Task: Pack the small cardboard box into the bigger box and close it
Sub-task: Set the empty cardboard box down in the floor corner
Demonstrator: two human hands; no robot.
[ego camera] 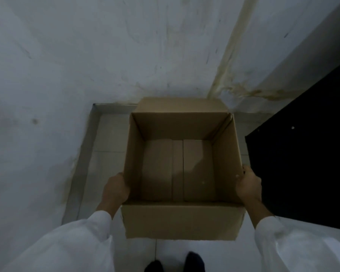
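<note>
A big brown cardboard box (pixel 227 160) fills the middle of the view, its top open and all flaps spread outward. Inside I see only its bare bottom flaps; nothing lies in it. My left hand (pixel 115 190) grips the box's left wall near the front corner. My right hand (pixel 249 185) grips the right wall, thumb over the rim. The box is held between both hands above the floor. No small cardboard box is in view.
A stained pale wall (pixel 106 46) rises behind the box, with a low ledge (pixel 86 154) along its foot at the left. A black panel (pixel 302 154) stands at the right. Pale floor tiles (pixel 165 252) and my dark shoes (pixel 194 262) show below.
</note>
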